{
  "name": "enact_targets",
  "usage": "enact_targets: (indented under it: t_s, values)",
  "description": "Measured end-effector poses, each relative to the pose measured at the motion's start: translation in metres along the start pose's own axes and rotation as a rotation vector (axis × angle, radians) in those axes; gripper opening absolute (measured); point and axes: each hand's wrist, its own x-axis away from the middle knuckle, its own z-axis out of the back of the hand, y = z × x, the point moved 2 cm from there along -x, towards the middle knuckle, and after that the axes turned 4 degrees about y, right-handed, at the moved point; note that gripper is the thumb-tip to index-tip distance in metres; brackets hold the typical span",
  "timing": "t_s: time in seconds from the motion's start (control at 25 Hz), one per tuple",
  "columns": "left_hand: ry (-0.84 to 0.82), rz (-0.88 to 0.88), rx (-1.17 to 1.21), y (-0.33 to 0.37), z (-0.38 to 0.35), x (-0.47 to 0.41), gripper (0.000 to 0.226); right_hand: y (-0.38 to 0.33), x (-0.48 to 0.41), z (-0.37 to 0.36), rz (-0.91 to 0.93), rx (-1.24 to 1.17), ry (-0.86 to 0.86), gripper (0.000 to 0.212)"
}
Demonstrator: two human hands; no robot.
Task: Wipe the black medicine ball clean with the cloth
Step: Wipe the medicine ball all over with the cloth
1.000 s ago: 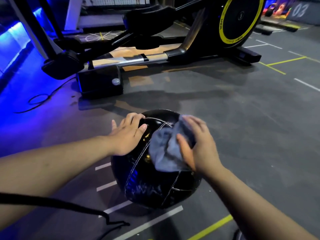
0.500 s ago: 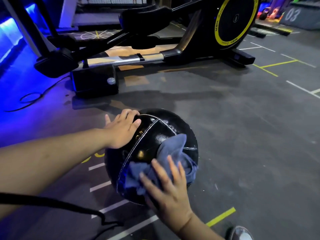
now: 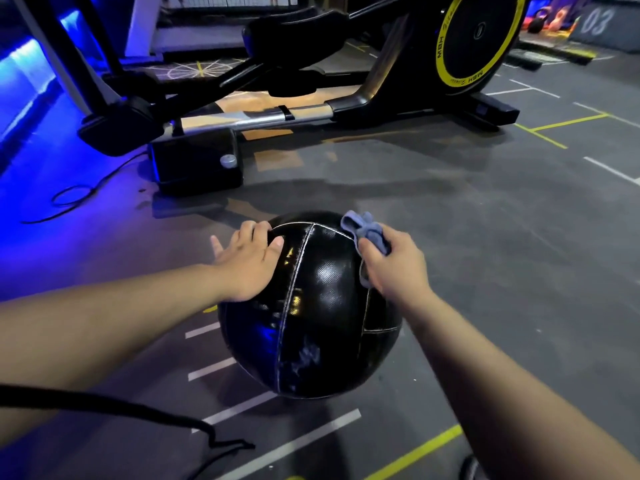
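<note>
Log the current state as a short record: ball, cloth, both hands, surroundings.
target: black medicine ball, on the grey floor
tool: blue-grey cloth, bunched at the ball's upper right
left: left hand flat on the ball's upper left
right: right hand grips the cloth against the ball
behind: exercise machine with yellow-ringed wheel

cloth [image 3: 364, 231] mostly hidden in right hand [image 3: 396, 268] | elliptical machine [image 3: 478, 39] cut by top edge

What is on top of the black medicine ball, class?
Left hand rests on the ball; right hand grips a bunched cloth against it. Surface beneath them is covered.
</note>
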Motion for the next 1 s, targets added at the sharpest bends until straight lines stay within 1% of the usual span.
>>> enact_targets:
  t_s: [0.04, 0.08, 0.12, 0.24, 0.36, 0.44, 0.48, 0.52, 0.56, 0.6, 0.68, 0.72, 0.76, 0.8, 0.92, 1.0]
  values:
    - [0.003, 0.01, -0.015, 0.002, 0.0, -0.001, 0.052, 0.0, -0.011, -0.001, -0.05, -0.006, -0.032, 0.016]
    - [0.006, 0.023, -0.031, 0.003, 0.001, -0.003, 0.052, -0.001, -0.011, -0.001, -0.029, 0.002, -0.023, 0.017]
    - [0.007, 0.037, -0.045, 0.002, 0.003, -0.005, 0.052, -0.002, -0.002, -0.003, 0.038, 0.026, 0.008, 0.021]
    - [0.006, 0.067, -0.077, -0.004, 0.005, -0.01, 0.051, 0.005, 0.076, -0.018, 0.37, 0.114, 0.114, 0.04]
    - [0.015, 0.074, -0.076, -0.002, 0.004, -0.012, 0.049, 0.024, 0.156, -0.039, 0.686, 0.255, 0.025, 0.041]
    - [0.026, 0.089, -0.063, 0.0, 0.005, -0.011, 0.048, 0.028, 0.163, -0.04, 0.844, 0.343, -0.043, 0.037]
    - [0.035, 0.106, -0.059, -0.001, 0.006, -0.01, 0.048, 0.024, 0.153, -0.039, 0.87, 0.356, -0.082, 0.038]
    - [0.038, 0.12, -0.057, -0.002, 0.006, -0.009, 0.047, 0.013, 0.137, -0.038, 0.853, 0.356, -0.112, 0.039]
    - [0.035, 0.126, -0.059, -0.002, 0.006, -0.008, 0.045, -0.003, 0.115, -0.037, 0.795, 0.348, -0.116, 0.043]
    - [0.025, 0.117, -0.076, 0.0, 0.005, -0.007, 0.043, -0.02, 0.09, -0.038, 0.68, 0.331, -0.094, 0.045]
    - [0.007, 0.089, -0.122, 0.009, 0.004, -0.006, 0.041, -0.049, 0.041, -0.043, 0.387, 0.298, -0.03, 0.045]
    - [0.002, 0.086, -0.125, 0.012, 0.004, -0.006, 0.039, -0.057, 0.026, -0.045, 0.314, 0.289, -0.007, 0.044]
    - [-0.007, 0.086, -0.119, 0.011, 0.005, -0.007, 0.038, -0.06, 0.022, -0.046, 0.33, 0.293, 0.005, 0.043]
    - [-0.018, 0.081, -0.111, 0.009, 0.006, -0.009, 0.038, -0.057, 0.027, -0.046, 0.42, 0.291, 0.008, 0.042]
    - [-0.016, 0.099, -0.083, -0.008, 0.008, -0.015, 0.041, -0.023, 0.09, -0.048, 0.767, 0.271, -0.036, 0.04]
    - [-0.017, 0.133, -0.071, -0.018, 0.009, -0.017, 0.047, 0.012, 0.147, -0.06, 0.97, 0.42, -0.093, 0.037]
